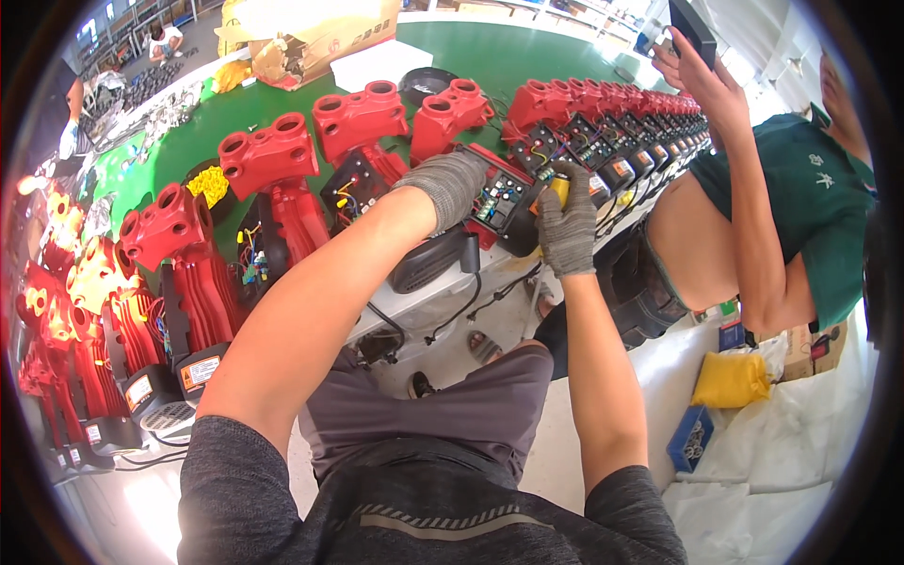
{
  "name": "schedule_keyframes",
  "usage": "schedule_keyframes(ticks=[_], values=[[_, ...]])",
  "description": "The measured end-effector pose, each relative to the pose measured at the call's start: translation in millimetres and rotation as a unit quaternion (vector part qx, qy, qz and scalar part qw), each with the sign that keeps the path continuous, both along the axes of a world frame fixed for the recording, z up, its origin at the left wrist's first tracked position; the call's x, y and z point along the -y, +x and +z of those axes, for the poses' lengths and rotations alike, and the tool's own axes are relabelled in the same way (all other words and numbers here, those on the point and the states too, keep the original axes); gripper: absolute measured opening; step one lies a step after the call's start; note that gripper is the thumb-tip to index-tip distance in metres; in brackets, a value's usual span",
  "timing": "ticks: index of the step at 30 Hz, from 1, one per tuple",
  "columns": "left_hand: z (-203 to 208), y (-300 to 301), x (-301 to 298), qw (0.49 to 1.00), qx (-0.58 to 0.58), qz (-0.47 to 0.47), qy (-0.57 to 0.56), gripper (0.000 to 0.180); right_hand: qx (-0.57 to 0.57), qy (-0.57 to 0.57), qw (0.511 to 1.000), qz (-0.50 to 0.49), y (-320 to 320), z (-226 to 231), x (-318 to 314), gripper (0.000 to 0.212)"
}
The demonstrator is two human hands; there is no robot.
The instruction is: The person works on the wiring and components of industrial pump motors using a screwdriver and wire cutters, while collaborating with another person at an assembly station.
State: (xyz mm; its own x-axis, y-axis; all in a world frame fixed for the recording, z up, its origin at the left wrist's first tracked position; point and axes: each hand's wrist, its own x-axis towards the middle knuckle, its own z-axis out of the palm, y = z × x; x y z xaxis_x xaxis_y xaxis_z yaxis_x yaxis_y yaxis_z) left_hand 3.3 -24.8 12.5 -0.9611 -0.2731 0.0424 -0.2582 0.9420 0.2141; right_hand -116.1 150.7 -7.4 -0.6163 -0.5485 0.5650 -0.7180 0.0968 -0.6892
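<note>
My left hand (446, 191), in a grey knitted glove, curls over the near left side of a red machine housing (483, 234). Just right of its fingers is an exposed circuit board (501, 198) with small parts on it. Also gloved in grey, my right hand (569, 231) is closed around a tool with a yellow handle (560, 188), at the board's right end. The tool's tip is hidden, so its exact kind does not show. A black cover (428, 266) with a cable sits below my left wrist.
Red machines (268, 155) line both sides of the green-topped bench (461, 42). A torn cardboard box (320, 42) and a black round dish (428, 83) lie farther back. At the right, a person in a green shirt (791, 198) raises a dark flat device (693, 33).
</note>
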Motion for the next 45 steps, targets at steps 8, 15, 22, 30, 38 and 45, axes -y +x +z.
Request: schedule_keyframes(ticks=[8, 15, 22, 30, 38, 45], values=[[-4, 1, 0, 1.000, -0.030, 0.002, -0.007, 0.021, -0.038, 0.017, 0.999, -0.034, -10, -8, 5, 0.036], [18, 9, -8, 0.998, 0.035, -0.034, -0.029, 0.018, -0.027, 0.037, 0.998, -0.045, -9, -5, 3, 0.031], [-2, 10, 3, 0.998, -0.045, -0.031, 0.010, 0.016, -0.012, 0.011, 1.000, -0.018, -3, 0, 8, 0.032], [3, 8, 2, 0.998, -0.012, -0.050, -0.030, 0.017, 0.043, 0.005, 0.999, -0.017, -4, -1, 8, 0.031], [10, 12, -1, 0.997, -0.039, -0.061, -0.005, 0.022, 0.055, 0.012, 0.998, 0.000, 1, 4, 9, 0.028], [4, 5, 3, 0.999, -0.026, -0.041, 0.012, 0.023, 0.048, 0.030, 0.998, -0.011, 0, 3, 10, 0.026]])
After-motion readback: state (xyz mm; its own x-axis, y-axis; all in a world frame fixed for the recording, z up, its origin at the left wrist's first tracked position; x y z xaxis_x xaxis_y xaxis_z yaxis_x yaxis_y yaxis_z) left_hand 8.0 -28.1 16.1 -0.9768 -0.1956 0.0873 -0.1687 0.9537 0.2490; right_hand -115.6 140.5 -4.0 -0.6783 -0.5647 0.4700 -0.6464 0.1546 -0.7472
